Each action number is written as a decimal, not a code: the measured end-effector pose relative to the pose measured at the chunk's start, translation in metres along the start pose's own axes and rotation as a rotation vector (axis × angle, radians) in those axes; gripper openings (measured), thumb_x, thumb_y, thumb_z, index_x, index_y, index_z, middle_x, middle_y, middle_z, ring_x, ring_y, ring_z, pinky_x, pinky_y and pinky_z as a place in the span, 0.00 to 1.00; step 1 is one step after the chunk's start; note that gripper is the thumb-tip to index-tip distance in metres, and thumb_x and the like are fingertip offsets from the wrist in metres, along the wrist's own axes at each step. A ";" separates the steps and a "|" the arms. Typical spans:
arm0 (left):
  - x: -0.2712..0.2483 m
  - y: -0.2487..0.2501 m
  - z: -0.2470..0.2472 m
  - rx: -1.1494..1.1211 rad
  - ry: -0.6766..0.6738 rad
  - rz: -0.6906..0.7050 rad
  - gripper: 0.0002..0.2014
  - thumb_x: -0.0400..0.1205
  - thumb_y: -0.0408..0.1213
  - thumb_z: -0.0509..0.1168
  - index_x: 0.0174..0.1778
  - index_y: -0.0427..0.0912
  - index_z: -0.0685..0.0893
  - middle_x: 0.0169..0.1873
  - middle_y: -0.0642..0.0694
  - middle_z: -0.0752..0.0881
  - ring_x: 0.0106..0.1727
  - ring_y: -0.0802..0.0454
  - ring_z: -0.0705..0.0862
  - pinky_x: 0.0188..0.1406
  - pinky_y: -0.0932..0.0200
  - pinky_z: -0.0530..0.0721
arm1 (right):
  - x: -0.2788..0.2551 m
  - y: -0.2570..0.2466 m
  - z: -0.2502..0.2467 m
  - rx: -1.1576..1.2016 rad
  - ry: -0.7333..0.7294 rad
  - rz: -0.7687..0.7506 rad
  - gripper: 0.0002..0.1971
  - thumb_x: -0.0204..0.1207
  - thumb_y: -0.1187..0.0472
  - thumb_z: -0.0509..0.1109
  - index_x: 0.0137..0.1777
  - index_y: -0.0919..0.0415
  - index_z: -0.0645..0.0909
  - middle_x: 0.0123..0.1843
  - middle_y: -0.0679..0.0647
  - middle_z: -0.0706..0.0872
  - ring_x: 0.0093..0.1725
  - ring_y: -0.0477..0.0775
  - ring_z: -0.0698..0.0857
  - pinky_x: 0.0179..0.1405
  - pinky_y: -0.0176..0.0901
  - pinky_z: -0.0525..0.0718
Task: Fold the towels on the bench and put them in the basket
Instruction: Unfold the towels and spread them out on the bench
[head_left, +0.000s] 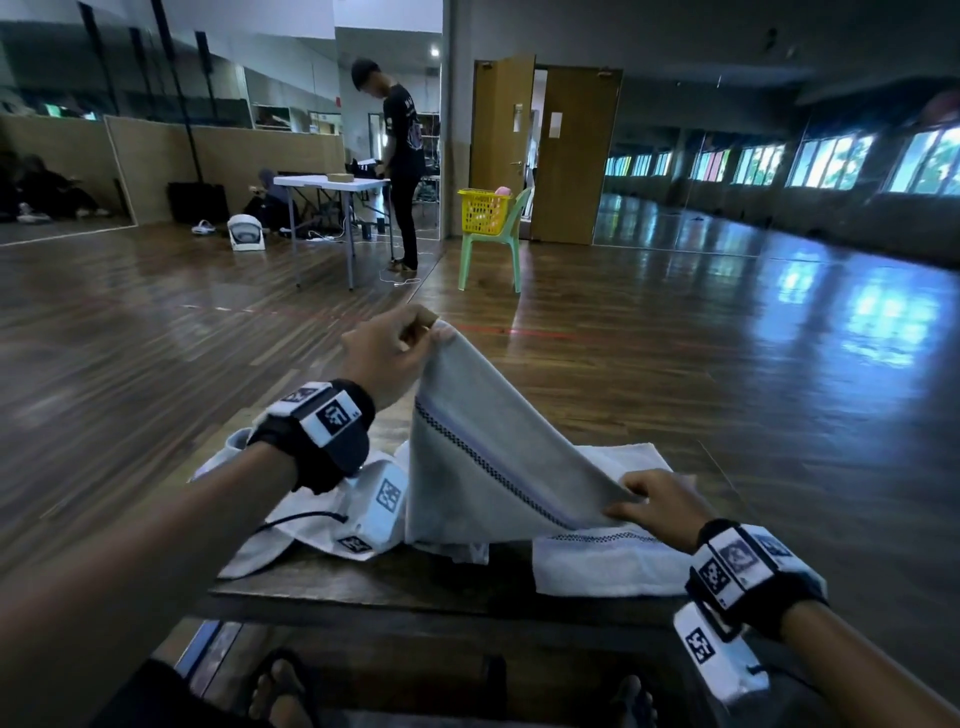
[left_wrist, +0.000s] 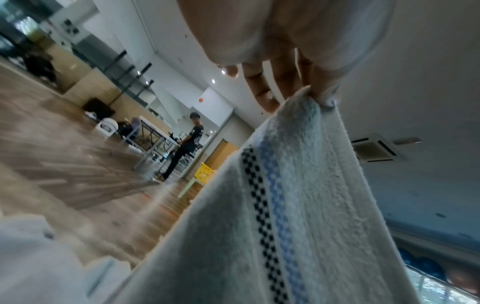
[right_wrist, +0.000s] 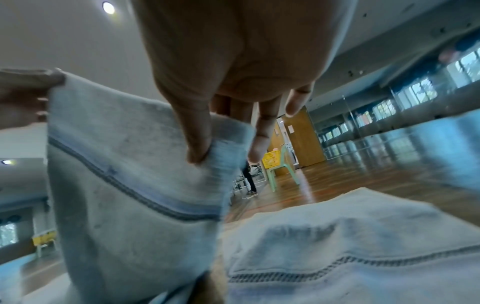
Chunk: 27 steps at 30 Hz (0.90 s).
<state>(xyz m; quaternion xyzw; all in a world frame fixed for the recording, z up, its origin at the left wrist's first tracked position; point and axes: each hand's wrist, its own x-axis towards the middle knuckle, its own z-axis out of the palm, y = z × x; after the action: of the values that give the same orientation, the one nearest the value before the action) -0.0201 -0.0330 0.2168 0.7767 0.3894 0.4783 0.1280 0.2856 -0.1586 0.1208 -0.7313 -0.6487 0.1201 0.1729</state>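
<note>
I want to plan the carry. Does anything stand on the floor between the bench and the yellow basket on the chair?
Nothing visible does. The yellow basket sits on a green chair straight ahead, and only bare wooden floor lies between it and the bench. The white table and the standing person are off to the left.

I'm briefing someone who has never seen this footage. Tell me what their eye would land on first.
First, the grey towel with its checkered stripe, stretched above the bench: the left hand pinches one corner high, the right hand pinches another low near the bench. Next, the white towels lying under it. Then, far across the glossy wood floor, the yellow basket on a green chair, with a standing person beside a white table.
</note>
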 end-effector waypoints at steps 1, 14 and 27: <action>0.003 -0.004 -0.008 0.026 0.008 0.000 0.09 0.76 0.58 0.62 0.36 0.59 0.79 0.30 0.56 0.82 0.33 0.59 0.78 0.41 0.53 0.75 | 0.000 0.005 -0.004 -0.011 0.000 -0.002 0.13 0.69 0.49 0.73 0.26 0.50 0.78 0.27 0.45 0.80 0.36 0.47 0.81 0.52 0.54 0.74; 0.056 0.059 -0.158 0.134 0.272 0.163 0.10 0.80 0.46 0.64 0.45 0.42 0.84 0.35 0.47 0.83 0.35 0.52 0.79 0.33 0.60 0.76 | 0.006 -0.114 -0.227 -0.038 0.357 -0.355 0.06 0.79 0.60 0.67 0.47 0.55 0.86 0.37 0.43 0.83 0.40 0.45 0.81 0.42 0.42 0.77; 0.074 0.196 -0.307 0.197 0.302 0.292 0.09 0.80 0.44 0.66 0.43 0.40 0.81 0.34 0.46 0.83 0.29 0.64 0.78 0.24 0.78 0.73 | -0.094 -0.211 -0.384 0.155 0.739 -0.605 0.04 0.73 0.66 0.72 0.40 0.57 0.83 0.36 0.55 0.85 0.30 0.38 0.80 0.44 0.39 0.78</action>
<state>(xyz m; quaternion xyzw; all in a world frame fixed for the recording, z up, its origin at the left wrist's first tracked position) -0.1662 -0.1624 0.5330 0.7531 0.3326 0.5621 -0.0787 0.2356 -0.2683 0.5526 -0.4886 -0.7165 -0.1553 0.4730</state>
